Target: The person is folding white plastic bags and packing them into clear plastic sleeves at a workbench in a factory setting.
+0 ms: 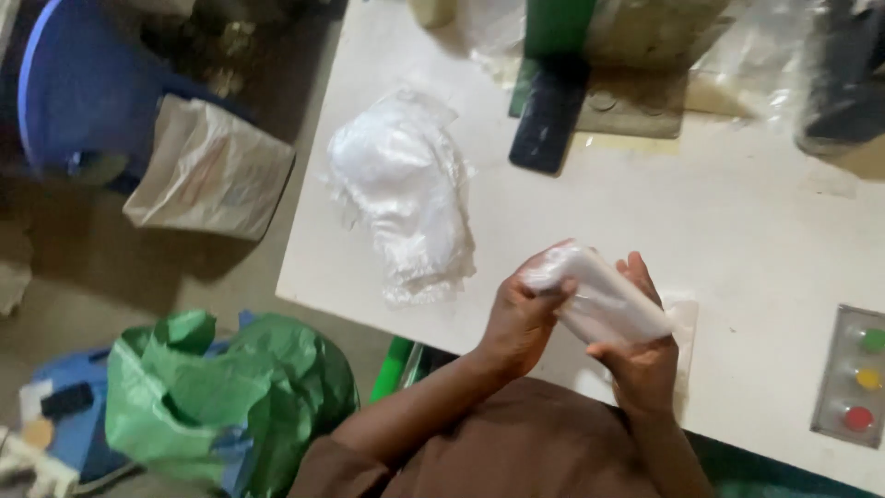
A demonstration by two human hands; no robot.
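Hands meet over the near edge of a white desk [737, 240], both closed around one small white packet wrapped in clear plastic [604, 295]. The left hand [521, 318] grips the packet's upper left end, with its fingers curled over the top and the thumb pressed against the wrap. The right hand [645, 355] cradles the lower right part from beneath, its fingertips showing above the packet's far side. The packet lies tilted, its left end higher, and it is held just above the desk rather than resting on it. A flat piece of clear plastic [684, 318] lies on the desk under the right hand. To the left of the hands, near but apart, a crumpled heap of clear plastic bags [401, 189] sits on the desk. Farther back a dark flat phone-like slab [546, 124] lies beside a green upright object [558, 28], and more clear wrap [737, 55] is spread along the far edge. At the right edge of the desk a grey panel carries three round buttons [862, 378], green, yellow and red from top to bottom. On the floor to the left are a green woven sack [230, 387], a pale paper bag [212, 171] and a blue plastic chair [78, 88]. Brown sleeves cover the person's arms at the bottom of the view.
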